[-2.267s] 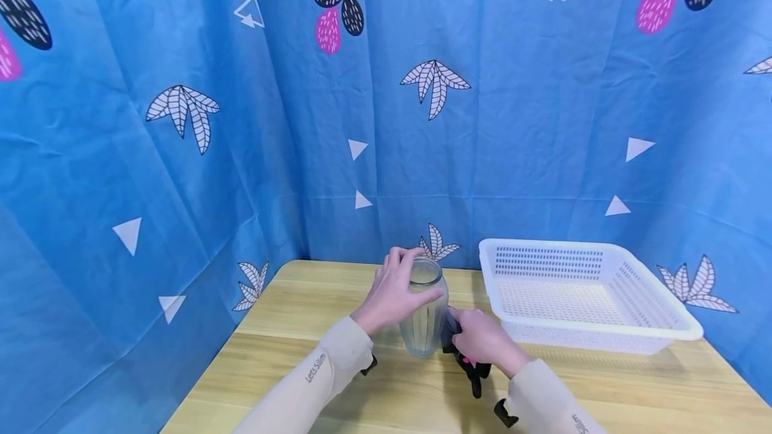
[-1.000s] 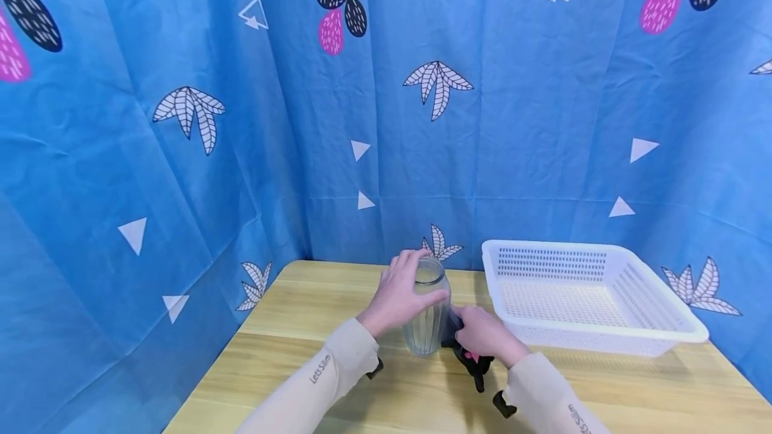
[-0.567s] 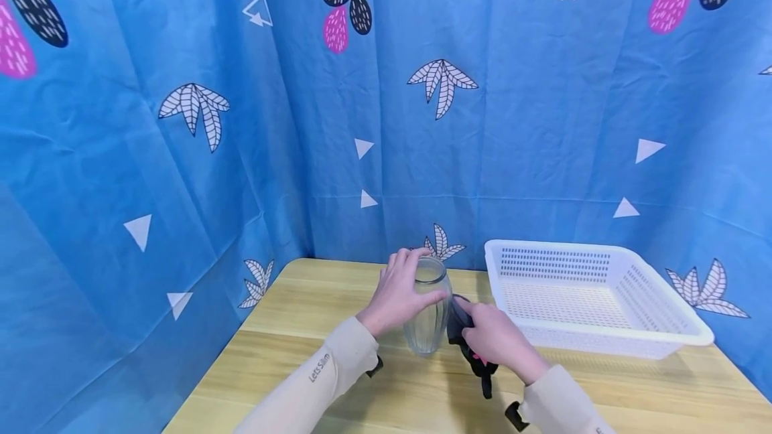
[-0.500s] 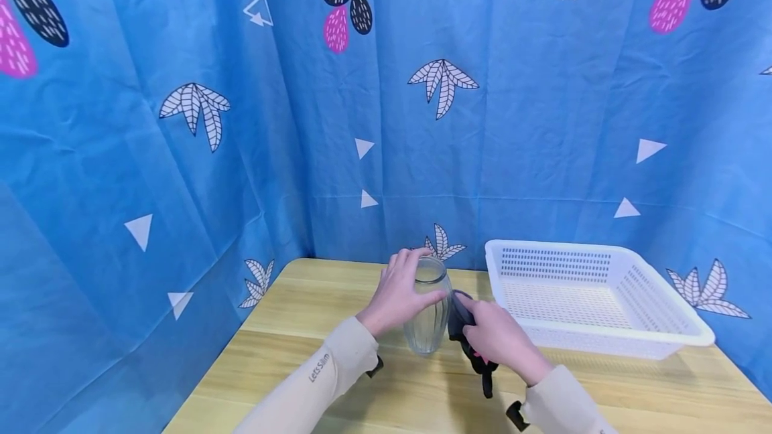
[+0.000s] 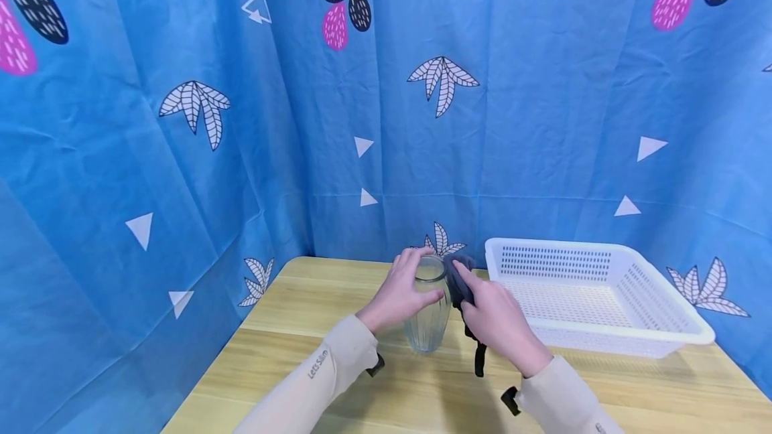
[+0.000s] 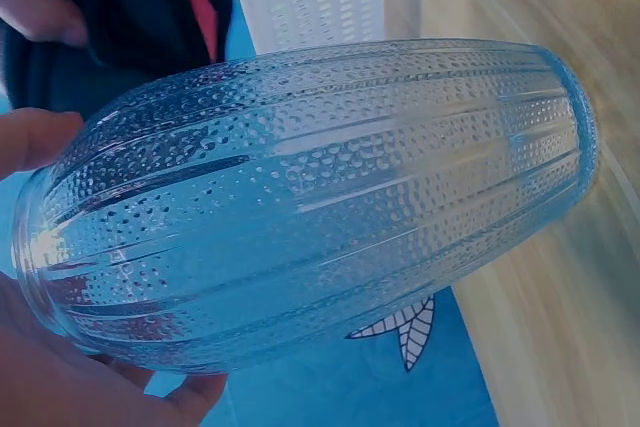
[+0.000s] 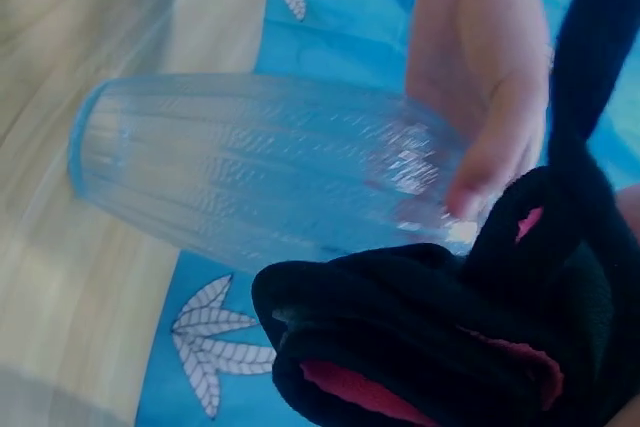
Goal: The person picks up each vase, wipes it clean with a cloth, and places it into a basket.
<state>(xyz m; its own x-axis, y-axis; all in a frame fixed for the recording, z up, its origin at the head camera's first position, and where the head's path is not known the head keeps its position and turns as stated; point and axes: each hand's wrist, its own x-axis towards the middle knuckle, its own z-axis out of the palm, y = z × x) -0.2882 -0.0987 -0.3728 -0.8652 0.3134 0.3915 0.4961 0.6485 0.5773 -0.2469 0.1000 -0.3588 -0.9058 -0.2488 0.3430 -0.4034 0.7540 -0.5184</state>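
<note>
My left hand point(image 5: 405, 293) grips a clear ribbed glass vase point(image 5: 427, 327) near its neck, thumb on the near side and fingers behind. The vase stands upright on the wooden table; its dimpled surface point(image 6: 340, 177) shows up close in the left wrist view. In my right hand point(image 5: 494, 313) is a bunched black cloth point(image 7: 370, 317) with pink showing inside its folds. That cloth lies against the vase's upper right side, just under the rim, with my index finger along it. A black strap point(image 5: 480, 359) dangles from the cloth below my hand. The right fingers are mostly hidden in the right wrist view.
A white perforated plastic basket point(image 5: 603, 333) stands on the table point(image 5: 289, 347) just right of my right hand. Behind the table and along its left side hangs a blue patterned curtain point(image 5: 386, 153).
My right hand has moved the cloth up the vase's right side, from near the base to just under the rim. The left hand keeps its grip and the vase stays in place.
</note>
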